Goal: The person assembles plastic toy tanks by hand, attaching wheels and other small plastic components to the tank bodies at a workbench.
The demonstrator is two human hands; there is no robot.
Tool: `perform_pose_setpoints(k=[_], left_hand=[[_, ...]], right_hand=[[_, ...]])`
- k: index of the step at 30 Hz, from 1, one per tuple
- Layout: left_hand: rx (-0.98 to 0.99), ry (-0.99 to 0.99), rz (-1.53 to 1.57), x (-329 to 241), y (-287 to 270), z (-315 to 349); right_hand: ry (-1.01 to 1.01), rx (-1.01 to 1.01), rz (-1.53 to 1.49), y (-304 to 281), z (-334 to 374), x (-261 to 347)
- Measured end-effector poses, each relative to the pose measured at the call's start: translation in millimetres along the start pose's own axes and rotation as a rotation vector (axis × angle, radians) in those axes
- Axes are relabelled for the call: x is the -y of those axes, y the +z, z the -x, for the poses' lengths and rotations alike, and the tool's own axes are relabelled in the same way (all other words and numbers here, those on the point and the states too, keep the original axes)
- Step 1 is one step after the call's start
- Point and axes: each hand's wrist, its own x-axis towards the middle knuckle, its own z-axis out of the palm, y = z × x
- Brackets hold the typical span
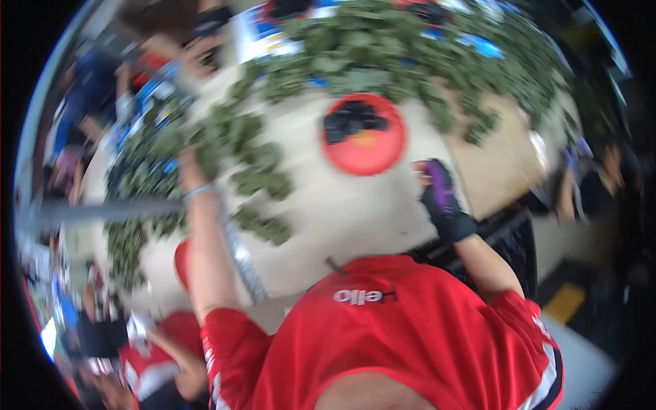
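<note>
Nearest: one silvery strip (244, 263), lying along the inner side of the left forearm, nearer the wearer's body than the hand. One right hand (441, 195), gloved in black and purple, fingers partly curled; whether it grips anything I cannot tell. One left hand (190, 169), bare, banded at the wrist, its fingers lost among green leaves (251, 140); grasping or merely touching, the blur hides. The leaves spread about this hand, on both sides and nearer the body. One pale tabletop (328, 212) between the hands. One red round tray (373, 162), just beyond and left of the right hand, holding dark pieces (354, 123) and a yellow-orange patch. One brown sheet (495, 154), right of the right hand. Farthest: one large leaf heap (362, 44), beyond both hands, and a co-worker's hand (200, 53) beyond the left. Condition, in my judgement: handling under way, much left, the greenery lying loose; no finished portion can be made out.
</note>
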Motion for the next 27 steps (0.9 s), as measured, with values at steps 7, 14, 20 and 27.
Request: perform_pose_setpoints(k=[7, 14, 20, 27], left_hand=[[-0.305, -0.088, -0.23, -32.7, -1.6, -39.6], [0.374, 0.39, -0.62, 144.2, 29.8, 126.3], [0.81, 0.146, -0.771, 168.3, 90.1, 298.8], [1.164, -0.147, -0.808, 189.2, 131.0, 335.7]], right_hand=[[0.141, 0.086, 0.144, -42.3, 34.6, -55.5], [0.133, -0.007, 0.481, -77.8, -94.0, -98.6], [0.189, 0.061, 0.361, -73.3, -89.8, -95.2], [0.443, 0.116, 0.219, -54.0, -40.1, -61.1]])
